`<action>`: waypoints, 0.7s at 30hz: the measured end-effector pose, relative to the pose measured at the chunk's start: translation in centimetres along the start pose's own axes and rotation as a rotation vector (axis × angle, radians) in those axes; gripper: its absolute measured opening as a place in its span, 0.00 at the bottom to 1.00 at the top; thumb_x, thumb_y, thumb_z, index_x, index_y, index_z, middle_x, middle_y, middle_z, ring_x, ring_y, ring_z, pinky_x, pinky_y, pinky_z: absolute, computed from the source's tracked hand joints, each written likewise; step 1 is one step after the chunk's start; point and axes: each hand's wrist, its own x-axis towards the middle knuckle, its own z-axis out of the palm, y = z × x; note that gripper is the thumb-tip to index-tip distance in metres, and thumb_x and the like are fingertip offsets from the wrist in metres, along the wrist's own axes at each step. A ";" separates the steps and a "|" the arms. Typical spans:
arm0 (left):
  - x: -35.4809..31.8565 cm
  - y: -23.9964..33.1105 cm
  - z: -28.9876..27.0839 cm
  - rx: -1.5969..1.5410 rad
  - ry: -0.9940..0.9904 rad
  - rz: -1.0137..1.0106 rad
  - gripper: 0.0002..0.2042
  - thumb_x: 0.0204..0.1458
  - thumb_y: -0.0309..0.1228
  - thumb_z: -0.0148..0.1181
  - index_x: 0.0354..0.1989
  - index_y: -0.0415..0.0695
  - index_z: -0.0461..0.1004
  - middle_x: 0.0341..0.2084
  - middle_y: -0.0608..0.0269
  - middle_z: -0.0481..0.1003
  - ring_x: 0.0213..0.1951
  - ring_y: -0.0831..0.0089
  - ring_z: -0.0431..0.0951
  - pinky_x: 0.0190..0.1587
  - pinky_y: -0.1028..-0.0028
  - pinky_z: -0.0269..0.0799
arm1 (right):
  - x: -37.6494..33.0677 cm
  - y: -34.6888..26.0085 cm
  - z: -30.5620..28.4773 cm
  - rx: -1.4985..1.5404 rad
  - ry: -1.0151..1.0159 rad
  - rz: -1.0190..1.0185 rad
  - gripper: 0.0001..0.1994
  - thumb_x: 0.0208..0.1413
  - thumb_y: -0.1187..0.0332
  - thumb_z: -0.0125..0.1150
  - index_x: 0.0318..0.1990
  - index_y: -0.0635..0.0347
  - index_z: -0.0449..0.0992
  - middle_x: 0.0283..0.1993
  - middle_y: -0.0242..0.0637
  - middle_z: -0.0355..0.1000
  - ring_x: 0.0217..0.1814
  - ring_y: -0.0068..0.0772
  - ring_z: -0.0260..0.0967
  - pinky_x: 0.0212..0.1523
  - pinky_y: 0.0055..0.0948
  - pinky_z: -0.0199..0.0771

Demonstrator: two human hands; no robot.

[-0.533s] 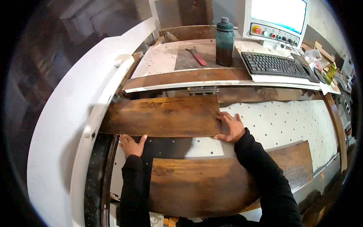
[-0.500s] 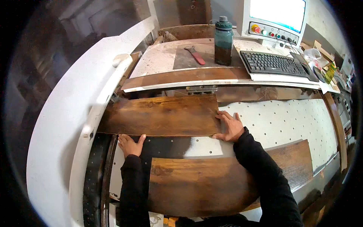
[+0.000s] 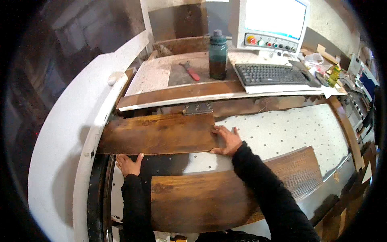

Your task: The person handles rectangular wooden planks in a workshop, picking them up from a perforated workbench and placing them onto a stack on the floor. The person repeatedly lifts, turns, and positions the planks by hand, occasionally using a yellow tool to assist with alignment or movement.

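A dark brown wooden board (image 3: 161, 134) lies at the far left of a white perforated table bed (image 3: 282, 129). My left hand (image 3: 129, 165) presses its fingertips to the board's near edge, with thumb and fingers spread. At the board's right end, my right hand (image 3: 229, 141) clasps the near corner, its fingers over the end and its thumb by the near edge. Closer to me lies a second brown board (image 3: 193, 201), partly covered by my right forearm. Its right part shows a ribbed grain.
Behind the bed, a shelf holds a green bottle (image 3: 217, 60), a red-handled tool (image 3: 190, 71), a black keyboard (image 3: 270, 74) and a monitor (image 3: 272, 22) with buttons below its screen. A white curved guard (image 3: 60, 141) rises on the left. A metal bracket (image 3: 197, 108) adjoins the board's far edge.
The whole view has shifted, so most things appear farther left. Both hands stay at the same places on the far board, which shows no clear movement against the bed.
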 end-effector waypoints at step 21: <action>-11.7 -2.5 -3.4 -0.997 -0.618 -0.315 0.17 0.55 0.45 0.53 0.22 0.46 0.67 0.17 0.71 0.55 0.21 0.74 0.52 0.30 0.64 0.52 | -24.9 21.9 -18.1 -0.071 -0.002 0.560 0.25 0.50 0.43 0.53 0.33 0.58 0.78 0.33 0.47 0.75 0.38 0.45 0.72 0.41 0.40 0.71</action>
